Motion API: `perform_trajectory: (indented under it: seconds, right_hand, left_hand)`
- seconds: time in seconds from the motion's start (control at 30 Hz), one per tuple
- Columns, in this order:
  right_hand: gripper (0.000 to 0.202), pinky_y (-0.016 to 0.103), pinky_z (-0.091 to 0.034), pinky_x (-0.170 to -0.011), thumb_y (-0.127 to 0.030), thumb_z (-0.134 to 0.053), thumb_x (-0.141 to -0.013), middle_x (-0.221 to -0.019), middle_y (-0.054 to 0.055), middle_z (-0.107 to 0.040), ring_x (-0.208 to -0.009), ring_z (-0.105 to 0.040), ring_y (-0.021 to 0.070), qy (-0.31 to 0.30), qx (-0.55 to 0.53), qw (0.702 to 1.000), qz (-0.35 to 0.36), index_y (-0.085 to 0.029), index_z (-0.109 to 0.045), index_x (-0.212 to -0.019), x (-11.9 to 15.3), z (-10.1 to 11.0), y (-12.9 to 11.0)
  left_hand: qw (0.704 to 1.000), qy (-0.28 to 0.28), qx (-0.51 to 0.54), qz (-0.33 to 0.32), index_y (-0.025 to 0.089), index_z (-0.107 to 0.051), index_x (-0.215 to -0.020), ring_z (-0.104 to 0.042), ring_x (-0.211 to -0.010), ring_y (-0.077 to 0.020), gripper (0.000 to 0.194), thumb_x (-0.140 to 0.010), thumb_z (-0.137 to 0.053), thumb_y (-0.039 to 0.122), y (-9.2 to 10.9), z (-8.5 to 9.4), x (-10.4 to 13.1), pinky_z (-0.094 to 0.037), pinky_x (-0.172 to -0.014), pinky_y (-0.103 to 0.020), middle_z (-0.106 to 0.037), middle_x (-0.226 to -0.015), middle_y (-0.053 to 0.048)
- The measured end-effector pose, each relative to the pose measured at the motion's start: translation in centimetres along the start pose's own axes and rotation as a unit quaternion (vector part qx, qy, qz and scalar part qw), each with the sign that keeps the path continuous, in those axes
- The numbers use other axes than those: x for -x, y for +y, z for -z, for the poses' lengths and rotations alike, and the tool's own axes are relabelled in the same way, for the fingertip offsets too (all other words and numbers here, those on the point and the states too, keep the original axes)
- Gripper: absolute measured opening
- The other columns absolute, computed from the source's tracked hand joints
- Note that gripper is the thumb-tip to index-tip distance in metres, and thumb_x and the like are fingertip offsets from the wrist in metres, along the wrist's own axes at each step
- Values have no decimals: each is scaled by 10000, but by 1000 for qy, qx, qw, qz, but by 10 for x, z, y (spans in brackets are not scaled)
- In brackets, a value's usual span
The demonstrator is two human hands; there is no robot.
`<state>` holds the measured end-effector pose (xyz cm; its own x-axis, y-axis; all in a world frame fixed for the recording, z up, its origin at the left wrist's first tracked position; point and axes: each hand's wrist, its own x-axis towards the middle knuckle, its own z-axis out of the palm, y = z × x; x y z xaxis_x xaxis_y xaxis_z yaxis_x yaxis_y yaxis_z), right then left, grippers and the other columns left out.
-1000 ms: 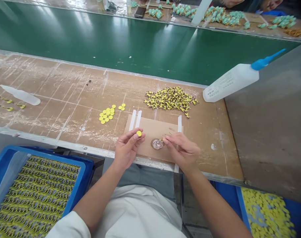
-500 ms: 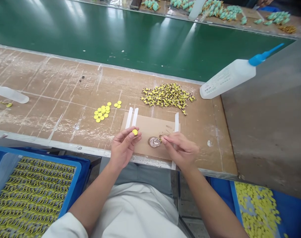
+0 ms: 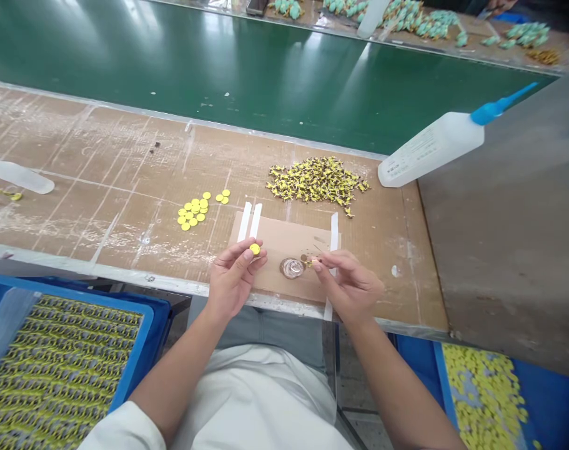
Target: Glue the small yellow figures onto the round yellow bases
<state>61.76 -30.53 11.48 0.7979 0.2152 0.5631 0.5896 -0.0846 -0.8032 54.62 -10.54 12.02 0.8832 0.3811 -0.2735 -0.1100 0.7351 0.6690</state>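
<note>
Between the thumb and fingers of my left hand is a small round yellow disc, its face turned up. My right hand pinches a small yellow-and-dark piece, just right of a shiny round puddle of clear glue-like stuff. Whether the piece touches the puddle I cannot tell. Under both hands lies a cardboard sheet held by white tape strips. A heap of similar yellow-and-dark pieces lies beyond it, and a group of loose yellow discs lies to the left.
A white bottle with a blue nozzle leans by the metal panel at right. A blue tray of yellow-and-dark pieces stands low left; yellow discs fill another low right. A green belt runs behind the table.
My right hand has moved slightly right, away from the puddle, with the small piece still pinched. My left hand holds its disc in nearly the same place.
</note>
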Motion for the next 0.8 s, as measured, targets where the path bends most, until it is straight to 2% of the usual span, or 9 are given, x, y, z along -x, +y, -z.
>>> perform_trajectory:
  seconds: [0.27,0.57,0.8]
  right_hand:
    - [331,402,-598,-679,-70,-765,-833,-855,28,-777,-703,-712,214,-30,64,994,88,-293,-761,-1077,-7,4,0]
    - [351,397,-585,-659,-44,-779,-805,-839,34,-770,-691,-700,207,-52,54,992,98,-276,-767,-1068,-8,1,1]
    - [282,400,-583,-655,-85,-778,-818,-809,25,-761,-688,-689,207,-45,46,996,58,-284,-780,-1018,-7,2,1]
  left_hand:
    - [1000,1,3,-1,202,-814,-968,-765,-842,-128,224,-750,-867,218,0,0,2,-623,-816,-182,-800,-1015,-47]
    - [1000,5,5,3,198,-815,-965,-766,-837,-129,233,-741,-874,225,0,1,3,-623,-817,-179,-802,-1004,-50]
    - [1000,6,7,3,204,-817,-961,-767,-832,-126,239,-731,-879,222,1,0,3,-623,-813,-174,-803,-1003,-49]
